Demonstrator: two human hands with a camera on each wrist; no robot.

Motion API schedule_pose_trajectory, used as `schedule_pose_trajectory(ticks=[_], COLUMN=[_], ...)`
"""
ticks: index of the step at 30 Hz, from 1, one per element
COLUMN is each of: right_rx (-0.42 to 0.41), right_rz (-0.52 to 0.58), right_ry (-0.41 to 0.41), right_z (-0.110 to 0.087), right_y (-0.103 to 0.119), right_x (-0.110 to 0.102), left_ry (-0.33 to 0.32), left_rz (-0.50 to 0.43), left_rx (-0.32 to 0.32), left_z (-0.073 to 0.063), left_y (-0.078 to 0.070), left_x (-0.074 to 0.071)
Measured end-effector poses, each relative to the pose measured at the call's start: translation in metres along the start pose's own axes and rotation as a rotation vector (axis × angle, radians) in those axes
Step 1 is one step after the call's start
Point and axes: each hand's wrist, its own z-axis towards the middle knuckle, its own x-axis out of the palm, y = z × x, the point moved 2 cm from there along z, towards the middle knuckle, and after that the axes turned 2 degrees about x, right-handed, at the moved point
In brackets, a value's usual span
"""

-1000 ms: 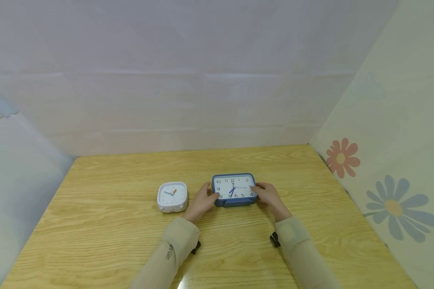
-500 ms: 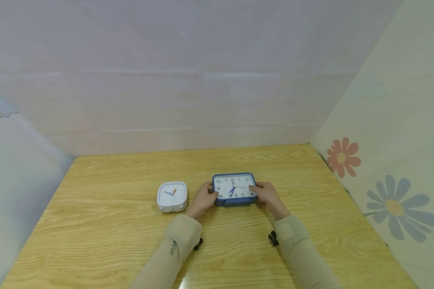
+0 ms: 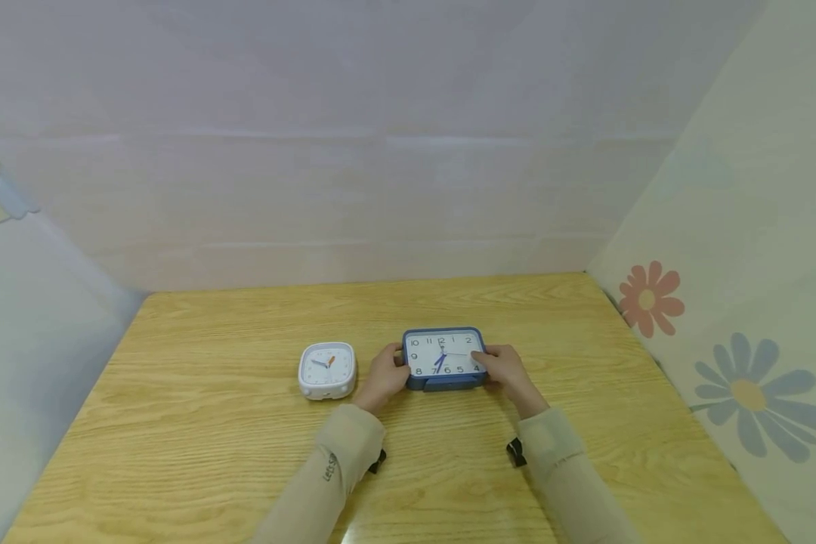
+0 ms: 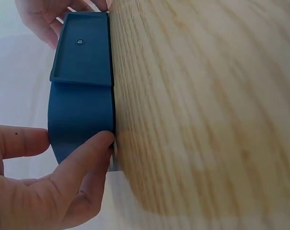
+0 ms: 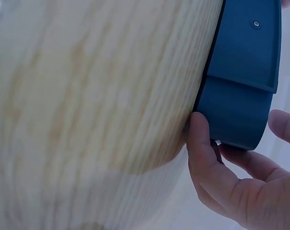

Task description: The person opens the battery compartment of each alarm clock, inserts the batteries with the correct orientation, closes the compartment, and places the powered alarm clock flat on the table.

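A rectangular blue alarm clock (image 3: 449,384) with a white face lies face up on the wooden table. My left hand (image 3: 384,375) grips its left end, thumb at the lower left corner of the face. At the other end my right hand (image 3: 506,369) holds it, the thumb lying over the face near the 3 and 4. Both wrist views show fingertips at the bottom edge of the blue casing (image 4: 80,108), right at the tabletop, with the thumb on the face side. A small screw shows in a raised panel on the casing's side.
A smaller white alarm clock (image 3: 327,372) with rounded corners lies face up left of my left hand. The wooden table (image 3: 197,423) ends at a pale back wall (image 3: 381,189). A flower-printed panel (image 3: 707,317) borders its right side.
My left hand has drawn in closer against the blue clock's left end. My right thumb has shifted slightly inward on the face. The clock lies in nearly the same place.
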Motion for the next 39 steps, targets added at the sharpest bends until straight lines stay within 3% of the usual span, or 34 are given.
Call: schedule_pose_trajectory(ticks=[17,39], right_rx=[-0.049,-0.038], right_rz=[0.038,0.071], right_ry=[-0.057,-0.081], right_z=[-0.0059,-0.0050], right_y=[0.0036,0.0026], right_x=[-0.0045,-0.0077], left_ry=[0.015,0.012], left_rz=[-0.053,-0.085], left_rx=[-0.034,-0.049], left_z=[-0.0004,-0.0003], left_y=[-0.0010,-0.0001], left_x=[-0.0006,0.0001])
